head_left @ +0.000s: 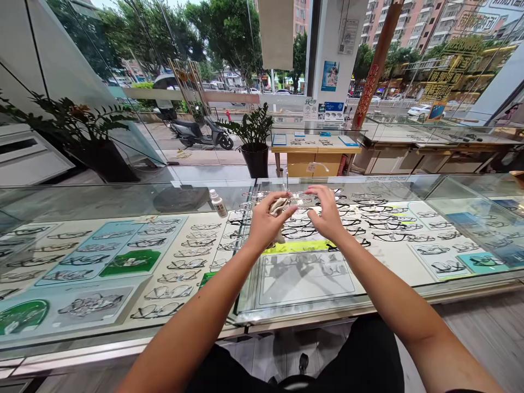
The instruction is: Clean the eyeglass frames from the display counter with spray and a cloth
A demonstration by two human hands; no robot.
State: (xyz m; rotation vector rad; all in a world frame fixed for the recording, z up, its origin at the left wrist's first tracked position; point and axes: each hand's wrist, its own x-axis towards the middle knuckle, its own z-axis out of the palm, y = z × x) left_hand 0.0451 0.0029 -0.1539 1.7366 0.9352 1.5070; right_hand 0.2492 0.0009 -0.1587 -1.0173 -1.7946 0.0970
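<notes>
My left hand (pixel 266 218) is closed on a pale cloth (pixel 279 206) and the near side of a pair of eyeglasses (pixel 297 200). The glasses have thin frames and are raised above the glass counter, their temples pointing up and away from me. A small white tag hangs at one temple. My right hand (pixel 327 214) is beside the other end of the glasses, thumb and index finger apart. Whether its fingertips touch the frame I cannot tell. A small white bottle (pixel 218 203) with a printed label stands on the counter left of my hands.
Under the glass top of the display counter (pixel 303 314) lie rows of eyeglasses (pixel 186 265) on white, blue and green trays. Beyond it are a potted plant (pixel 256 155), another display case (pixel 317 143) and large windows onto a street with a parked scooter (pixel 200 134).
</notes>
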